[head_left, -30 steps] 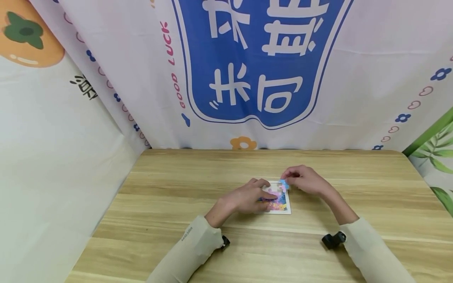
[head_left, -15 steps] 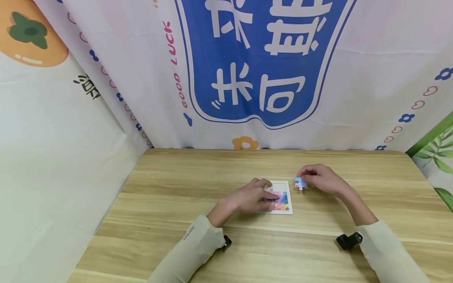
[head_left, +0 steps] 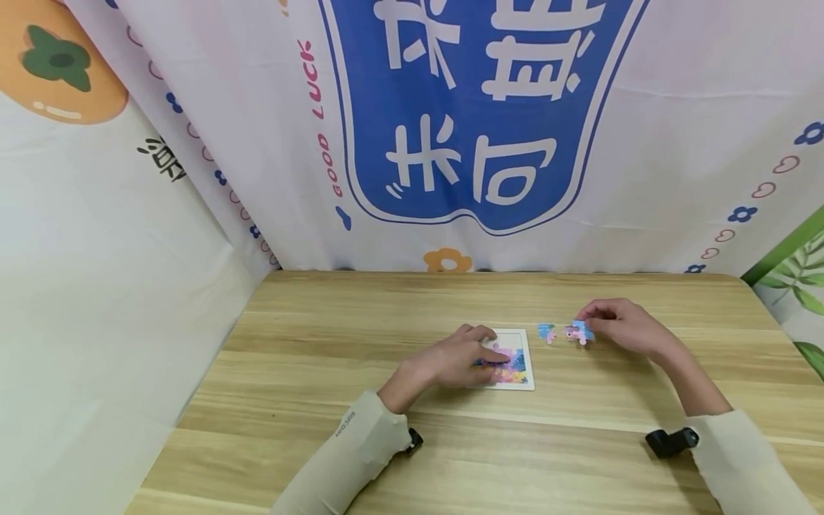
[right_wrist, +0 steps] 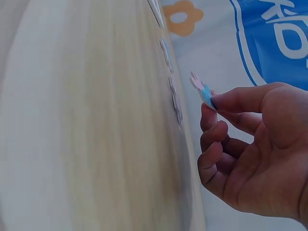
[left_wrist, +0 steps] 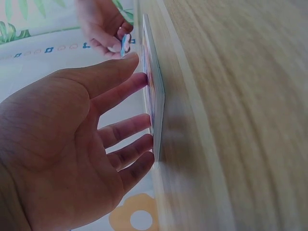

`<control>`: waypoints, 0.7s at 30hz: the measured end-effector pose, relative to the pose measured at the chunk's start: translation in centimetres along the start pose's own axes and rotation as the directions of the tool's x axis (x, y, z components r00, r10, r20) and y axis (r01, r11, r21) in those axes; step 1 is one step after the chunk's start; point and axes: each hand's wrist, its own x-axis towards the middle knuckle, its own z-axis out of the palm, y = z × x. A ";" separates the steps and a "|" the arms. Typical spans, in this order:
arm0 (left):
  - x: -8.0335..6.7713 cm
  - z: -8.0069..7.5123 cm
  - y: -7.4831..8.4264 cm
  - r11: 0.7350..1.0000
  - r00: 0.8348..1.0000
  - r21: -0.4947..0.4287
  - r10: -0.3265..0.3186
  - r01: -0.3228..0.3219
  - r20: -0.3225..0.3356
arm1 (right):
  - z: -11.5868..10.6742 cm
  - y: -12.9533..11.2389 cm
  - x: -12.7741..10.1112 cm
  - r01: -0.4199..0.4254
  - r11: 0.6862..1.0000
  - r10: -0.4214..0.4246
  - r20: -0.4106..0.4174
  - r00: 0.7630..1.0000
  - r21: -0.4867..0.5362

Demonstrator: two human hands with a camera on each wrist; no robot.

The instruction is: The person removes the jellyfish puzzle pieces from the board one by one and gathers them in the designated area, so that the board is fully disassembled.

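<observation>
A small jigsaw puzzle tray (head_left: 530, 372) with a white border lies on the table, partly covered by my left hand (head_left: 450, 356). The left fingers are extended, their tips resting on the colourful joined pieces (head_left: 515, 359). Part of the tray's far section shows pale backing. To the right, my right hand (head_left: 627, 325) pinches a blue and pink puzzle piece (head_left: 584, 329) between thumb and fingers. In the right wrist view this held puzzle piece (right_wrist: 205, 92) is raised off the table. Two loose puzzle pieces lie below and beside it, one blue and pink (head_left: 546, 331), the other mostly pinkish (right_wrist: 175, 101).
The wooden table (head_left: 412, 300) runs back to a printed cloth (head_left: 290, 236) hanging behind it. A black wrist camera (head_left: 669, 442) sits at the right sleeve, and another black camera (head_left: 415, 440) at the left sleeve.
My right hand has moved right, from the tray's far right corner to beyond the loose pieces, still pinching a piece. The loose pieces have come into sight. My left hand stays on the tray.
</observation>
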 end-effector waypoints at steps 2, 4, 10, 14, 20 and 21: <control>0.0 0.0 0.0 1.000 1.000 0.001 0.000 0.000 -0.001 | -0.4 0.5 -0.3 0.004 1.000 -0.004 -0.003 1.000 -0.010; 0.0 0.0 0.0 1.000 1.000 -0.001 -0.002 0.002 -0.001 | -0.8 0.8 -0.6 0.000 1.000 0.000 -0.004 1.000 -0.016; 0.0 0.0 0.1 1.000 1.000 -0.011 -0.001 0.001 0.003 | -1.4 1.8 -1.2 -0.006 1.000 0.006 0.002 1.000 -0.018; 0.0 0.0 0.1 1.000 1.000 -0.010 0.000 0.000 0.002 | -1.5 2.3 -1.4 -0.018 1.000 0.018 0.010 1.000 -0.013; -0.1 0.0 0.1 1.000 1.000 -0.008 -0.005 0.005 -0.002 | -1.5 2.6 -1.2 -0.015 0.999 0.015 0.006 1.000 -0.037; -0.1 0.0 0.1 1.000 1.000 -0.008 -0.006 0.006 -0.003 | -1.5 2.5 -1.2 -0.017 0.999 0.017 0.003 1.000 -0.044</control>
